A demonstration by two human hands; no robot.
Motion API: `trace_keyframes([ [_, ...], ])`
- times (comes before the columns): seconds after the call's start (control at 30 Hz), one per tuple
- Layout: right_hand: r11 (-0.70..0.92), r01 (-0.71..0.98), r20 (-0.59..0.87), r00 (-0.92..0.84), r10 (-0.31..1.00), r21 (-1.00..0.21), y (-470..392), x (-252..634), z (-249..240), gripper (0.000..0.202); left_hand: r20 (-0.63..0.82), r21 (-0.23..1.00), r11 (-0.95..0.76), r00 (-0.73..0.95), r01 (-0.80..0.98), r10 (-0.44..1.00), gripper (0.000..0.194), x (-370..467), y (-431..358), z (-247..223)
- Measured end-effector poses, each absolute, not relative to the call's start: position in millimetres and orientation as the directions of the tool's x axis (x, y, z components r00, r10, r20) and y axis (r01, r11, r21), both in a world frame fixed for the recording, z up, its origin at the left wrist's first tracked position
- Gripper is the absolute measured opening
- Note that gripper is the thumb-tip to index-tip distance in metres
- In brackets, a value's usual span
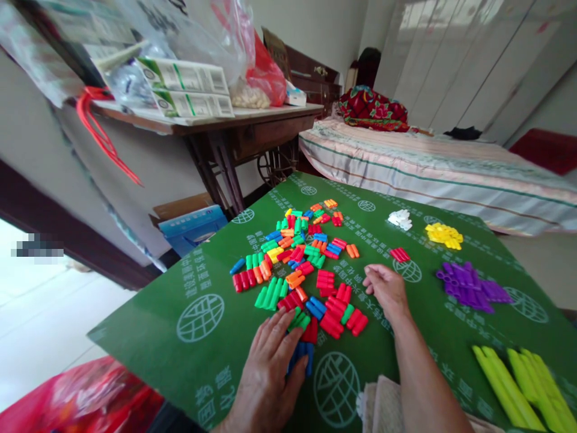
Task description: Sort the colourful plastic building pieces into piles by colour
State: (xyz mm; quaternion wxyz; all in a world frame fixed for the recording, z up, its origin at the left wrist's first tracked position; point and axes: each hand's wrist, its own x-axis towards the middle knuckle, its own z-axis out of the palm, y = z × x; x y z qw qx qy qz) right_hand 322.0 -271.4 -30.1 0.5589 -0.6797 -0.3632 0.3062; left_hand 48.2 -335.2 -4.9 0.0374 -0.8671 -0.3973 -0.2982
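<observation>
A pile of short plastic tube pieces [297, 243] in red, green, blue, orange and yellow lies across the middle of the green table. My left hand [270, 364] rests at the pile's near edge, fingers stretched and apart. Its fingertips touch green pieces [298, 320], and its thumb lies beside a blue piece [308, 359]. Right of the pile, my right hand [386, 290] hovers with curled, closed fingers; whatever they hold, if anything, is hidden. Beyond it lie a few red pieces [399, 255]. Red pieces [336, 316] also sit between the two hands.
Sorted groups lie to the right: white pieces [400, 219], yellow pieces [444, 236], purple tubes [471, 285] and lime-green tubes [523, 379]. A wooden desk [270, 117] with boxes and bags stands back left. Behind is a bed [428, 162]. A red bag [81, 397] is at front left.
</observation>
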Motion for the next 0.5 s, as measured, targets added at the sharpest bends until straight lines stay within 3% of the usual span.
trace_keyframes([
  [0.5,-0.117,0.207,0.013,0.538,0.843,-0.971,-269.3,325.0,-35.5,0.032,0.583,0.151,-0.701,0.510,0.697,0.632,0.022,51.2,-331.3,-13.0],
])
